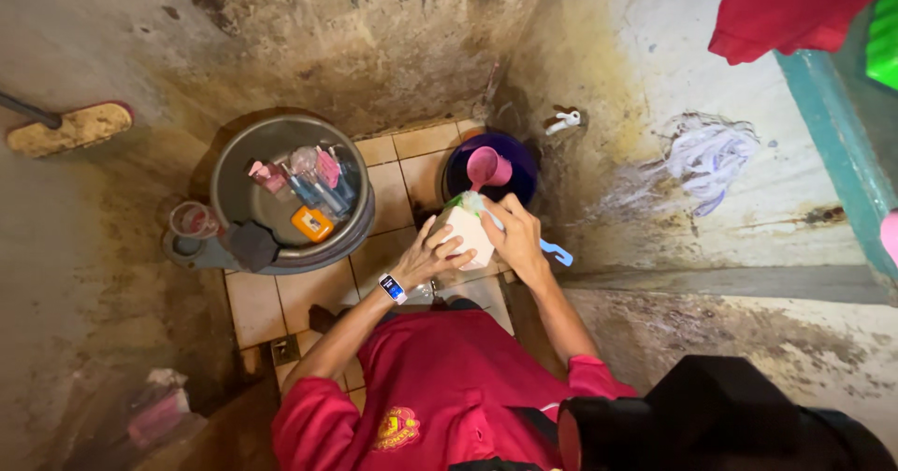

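Both my hands hold a white boxy object (466, 231) over the tiled floor. My left hand (428, 256), with a watch on the wrist, grips its near left side. My right hand (513, 239) presses against its right side, and a blue handle (559, 253) sticks out below that hand. Just beyond the white object stands a dark purple bucket (520, 167) with a pink scoop (486, 166) in it. Red sleeves cover both my arms.
A grey metal basin (245, 177) holding toiletries and small bottles sits at the left on beige floor tiles (254, 304). A white tap (564, 121) juts from the stained wall. A brush head (69, 129) leans far left. Red cloth (790, 8) hangs top right.
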